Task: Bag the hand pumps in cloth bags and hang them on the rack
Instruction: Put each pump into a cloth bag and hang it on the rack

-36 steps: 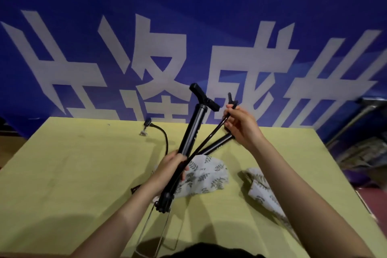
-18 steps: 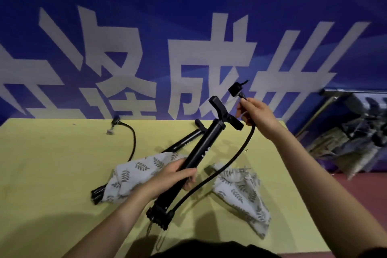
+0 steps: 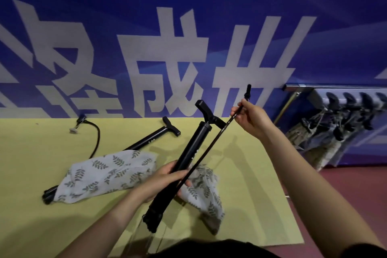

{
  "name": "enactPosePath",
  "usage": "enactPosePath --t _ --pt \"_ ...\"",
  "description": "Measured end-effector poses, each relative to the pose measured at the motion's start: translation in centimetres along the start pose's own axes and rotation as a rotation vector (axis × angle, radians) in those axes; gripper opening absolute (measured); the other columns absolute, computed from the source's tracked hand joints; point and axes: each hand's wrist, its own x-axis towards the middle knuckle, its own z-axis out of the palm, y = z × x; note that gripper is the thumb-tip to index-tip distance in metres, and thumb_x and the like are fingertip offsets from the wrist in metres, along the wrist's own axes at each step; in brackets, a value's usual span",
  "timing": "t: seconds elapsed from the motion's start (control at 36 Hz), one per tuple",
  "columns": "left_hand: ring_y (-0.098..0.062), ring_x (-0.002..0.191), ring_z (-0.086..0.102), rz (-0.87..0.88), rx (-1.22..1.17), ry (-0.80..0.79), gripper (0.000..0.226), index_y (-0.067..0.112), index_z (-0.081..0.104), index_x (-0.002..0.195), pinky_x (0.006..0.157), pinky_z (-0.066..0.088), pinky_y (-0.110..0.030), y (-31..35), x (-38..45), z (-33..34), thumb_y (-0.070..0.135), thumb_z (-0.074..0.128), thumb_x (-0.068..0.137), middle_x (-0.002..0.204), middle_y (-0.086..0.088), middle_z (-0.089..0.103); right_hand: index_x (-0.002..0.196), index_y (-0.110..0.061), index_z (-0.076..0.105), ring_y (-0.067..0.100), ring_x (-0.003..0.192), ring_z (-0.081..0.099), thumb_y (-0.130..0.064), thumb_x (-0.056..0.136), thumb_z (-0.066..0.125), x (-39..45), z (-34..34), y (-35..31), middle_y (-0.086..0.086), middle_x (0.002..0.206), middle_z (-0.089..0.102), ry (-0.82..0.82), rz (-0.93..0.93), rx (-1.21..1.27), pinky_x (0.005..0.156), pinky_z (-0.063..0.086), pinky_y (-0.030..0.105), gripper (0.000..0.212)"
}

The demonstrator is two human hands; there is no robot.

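Above the yellow surface (image 3: 41,163), the left hand (image 3: 161,182) gripped the pump (image 3: 188,153) barrel while the right hand (image 3: 251,119) pinched its hose (image 3: 209,148) taut alongside, apparently for compact bagging.

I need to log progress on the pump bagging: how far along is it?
Done: several bagged pumps already hang on the rack at right. In hand: the left hand grips a bare pump by its barrel while the right hand pinches its hose near the tip. Left: that pump, plus a second pump lying on the table partly under a cloth bag; another bag lies beside it.
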Motion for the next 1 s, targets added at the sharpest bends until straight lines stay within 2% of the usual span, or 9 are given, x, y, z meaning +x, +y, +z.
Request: enactPosePath --t 0.14,0.22,0.33,0.39,0.47,0.58,0.75,0.83,1.0 --pt "-0.019 0.054 0.059 0.021 0.031 0.028 0.037 0.018 0.054 0.122 0.052 0.048 -0.028 0.1 1.9 3.2 0.041 0.049 0.093 0.074 -0.007 0.066 0.087 0.0 0.055 0.023 0.079 0.07 0.0 0.098 0.043 -0.6 -2.6 -0.8 0.015 0.084 0.063 -0.113 0.025 0.219 0.065 0.057 0.021 0.016" --pt "-0.019 0.052 0.056 0.013 0.05 0.002 0.036 0.007 0.052 0.119 0.051 0.048 -0.029 0.3 2.7 5.0 0.033 0.053 0.095 0.069 -0.004 0.061 0.092 -0.002 0.053 0.024 0.089 0.067 0.007 0.094 0.045 -0.5 -4.2 -1.0 0.015 0.091 0.061 -0.112 -0.034 0.198 0.08 0.058 0.024 0.012" --pt "-0.016 0.051 0.055 0.025 0.07 -0.069 0.045 0.015 0.055 0.109 0.051 0.049 -0.027 0.4 3.2 6.7 0.047 0.069 0.079 0.066 0.001 0.06 0.09 -0.003 0.055 0.02 0.091 0.068 0.005 0.095 0.048 -1.0 -5.4 -1.2 0.011 0.088 0.067 -0.016 -0.172 -0.003 0.084 0.055 0.023 0.012" --pt "-0.016 0.05 0.054 0.012 0.043 -0.068 0.053 0.015 0.055 0.106 0.051 0.048 -0.028 0.4 3.7 7.1 0.052 0.074 0.073 0.065 0.0 0.059 0.091 -0.002 0.056 0.018 0.089 0.069 0.004 0.095 0.051 -1.3 -6.0 -1.5 0.007 0.08 0.071 0.013 -0.211 -0.015 0.079 0.056 0.02 0.009" --pt "-0.018 0.049 0.054 0.017 0.002 -0.05 0.063 0.012 0.054 0.099 0.049 0.047 -0.029 0.4 4.6 7.3 0.057 0.078 0.064 0.064 -0.002 0.059 0.098 0.0 0.052 0.019 0.089 0.07 0.004 0.093 0.054 -1.3 -6.5 -1.9 0.009 0.084 0.067 -0.009 -0.27 0.055 0.068 0.055 0.016 0.006" --pt "-0.018 0.045 0.054 0.054 -0.069 -0.014 0.069 0.009 0.052 0.096 0.046 0.047 -0.027 0.7 5.5 7.6 0.06 0.08 0.059 0.061 -0.003 0.057 0.093 -0.003 0.054 0.018 0.082 0.071 0.004 0.093 0.054 -1.3 -6.9 -2.6 0.008 0.079 0.068 0.003 -0.334 0.102 0.072 0.056 0.018 0.007" --pt "-0.017 0.043 0.053 0.061 -0.083 -0.044 0.051 0.007 0.052 0.096 0.045 0.046 -0.026 1.6 6.4 7.4 0.049 0.068 0.071 0.059 -0.004 0.054 0.107 0.001 0.05 0.014 0.08 0.071 0.004 0.094 0.053 -0.6 -7.0 -2.9 0.011 0.087 0.065 -0.011 -0.343 0.103 0.065 0.052 0.014 0.014" --pt "-0.018 0.043 0.054 0.054 -0.095 -0.062 0.049 0.007 0.052 0.095 0.046 0.046 -0.026 1.9 6.8 7.0 0.048 0.068 0.073 0.058 -0.006 0.052 0.104 0.001 0.051 0.013 0.078 0.071 0.004 0.094 0.053 0.0 -6.6 -3.2 0.012 0.086 0.065 -0.016 -0.346 0.09 0.063 0.052 0.013 0.011" --pt "-0.019 0.043 0.053 0.024 -0.086 -0.086 0.064 0.008 0.053 0.094 0.046 0.046 -0.027 1.8 7.9 5.3 0.059 0.077 0.065 0.06 -0.006 0.053 0.097 -0.004 0.054 0.018 0.082 0.071 0.005 0.093 0.052 1.1 -5.6 -3.8 0.013 0.089 0.067 -0.031 -0.337 0.015 0.068 0.055 0.017 0.009"
